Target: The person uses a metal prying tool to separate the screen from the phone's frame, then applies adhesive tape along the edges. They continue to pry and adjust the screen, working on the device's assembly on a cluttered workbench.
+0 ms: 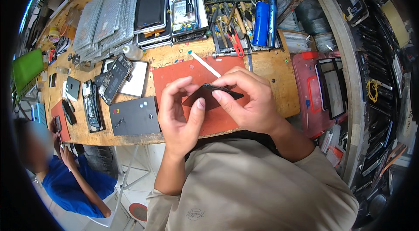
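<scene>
A thin, dark, phone-sized panel (204, 101) is held tilted above the red-brown mat (174, 76); I cannot tell whether it is a whole phone or only its screen. My right hand (253, 98) pinches its right side between thumb and fingers. At the left side, my left hand (179, 111) curls round it, with the thumb resting on the near face. Beyond them a slim white stick (205, 64) slants across the mat, its near end passing behind my right fingers.
Opened phones (115, 78) and a black box (136, 116) lie left. Screwdrivers, pliers (236, 45) and a blue cylinder (261, 23) fill the back, beside stacked tablets (151, 8) and bubble-wrapped panels (104, 17). A red case (305, 100) stands right. Another person (78, 187) works at left.
</scene>
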### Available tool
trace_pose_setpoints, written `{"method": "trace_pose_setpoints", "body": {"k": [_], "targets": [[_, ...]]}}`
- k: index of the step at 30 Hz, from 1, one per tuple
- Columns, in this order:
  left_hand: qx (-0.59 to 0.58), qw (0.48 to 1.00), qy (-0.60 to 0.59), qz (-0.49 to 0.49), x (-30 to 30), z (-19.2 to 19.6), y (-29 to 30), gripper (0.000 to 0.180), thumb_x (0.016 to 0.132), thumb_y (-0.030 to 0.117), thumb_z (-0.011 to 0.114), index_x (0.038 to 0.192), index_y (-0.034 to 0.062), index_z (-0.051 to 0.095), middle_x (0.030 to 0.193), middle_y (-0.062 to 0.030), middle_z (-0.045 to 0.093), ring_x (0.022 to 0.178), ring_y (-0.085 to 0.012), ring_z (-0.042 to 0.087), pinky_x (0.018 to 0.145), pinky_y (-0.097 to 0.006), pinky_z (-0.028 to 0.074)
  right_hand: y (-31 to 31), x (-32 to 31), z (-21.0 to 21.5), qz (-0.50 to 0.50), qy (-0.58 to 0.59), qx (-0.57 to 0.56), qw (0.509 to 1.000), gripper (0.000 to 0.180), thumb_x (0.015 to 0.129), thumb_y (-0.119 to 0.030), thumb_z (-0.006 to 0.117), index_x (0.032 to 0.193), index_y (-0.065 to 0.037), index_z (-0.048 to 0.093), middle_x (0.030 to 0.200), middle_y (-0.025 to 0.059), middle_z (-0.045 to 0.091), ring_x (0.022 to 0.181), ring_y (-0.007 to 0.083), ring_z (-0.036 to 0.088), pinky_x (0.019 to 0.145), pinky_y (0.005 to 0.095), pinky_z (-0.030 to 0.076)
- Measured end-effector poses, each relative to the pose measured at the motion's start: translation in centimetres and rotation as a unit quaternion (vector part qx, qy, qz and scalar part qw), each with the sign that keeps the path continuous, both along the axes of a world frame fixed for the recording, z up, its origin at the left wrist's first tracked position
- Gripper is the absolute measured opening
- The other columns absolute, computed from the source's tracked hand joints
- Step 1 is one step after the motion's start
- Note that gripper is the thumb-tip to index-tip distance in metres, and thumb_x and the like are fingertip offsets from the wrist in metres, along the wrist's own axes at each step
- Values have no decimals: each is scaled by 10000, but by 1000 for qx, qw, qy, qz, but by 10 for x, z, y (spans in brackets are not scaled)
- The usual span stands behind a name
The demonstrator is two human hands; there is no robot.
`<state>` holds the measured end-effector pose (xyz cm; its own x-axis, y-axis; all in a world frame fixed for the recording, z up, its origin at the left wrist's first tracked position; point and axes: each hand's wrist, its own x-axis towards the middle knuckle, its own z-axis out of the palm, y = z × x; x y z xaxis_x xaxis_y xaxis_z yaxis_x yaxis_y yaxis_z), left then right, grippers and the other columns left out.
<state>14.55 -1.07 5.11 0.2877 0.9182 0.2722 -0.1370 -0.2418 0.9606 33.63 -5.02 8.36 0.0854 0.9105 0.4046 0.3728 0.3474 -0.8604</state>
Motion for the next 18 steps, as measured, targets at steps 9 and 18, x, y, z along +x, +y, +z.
{"method": "trace_pose_setpoints", "body": {"k": [9, 18], "targets": [[14, 999, 22, -33, 14, 11, 18, 218, 1002, -38, 738, 1217, -28, 701, 1153, -82, 646, 1067, -160, 636, 993, -315, 519, 3, 10, -2, -1, 8, 19, 1000, 196, 962, 13, 762, 1148, 9, 697, 1008, 110, 725, 911, 227, 776, 798, 339, 635], [2, 999, 20, -31, 24, 12, 19, 184, 981, -57, 752, 1155, -22, 706, 1118, -87, 645, 1039, -162, 633, 934, -306, 515, 7, 13, -9, -9, 35, 30, 999, 175, 948, 41, 756, 1097, 6, 673, 1014, 110, 720, 902, 229, 775, 782, 338, 633]]}}
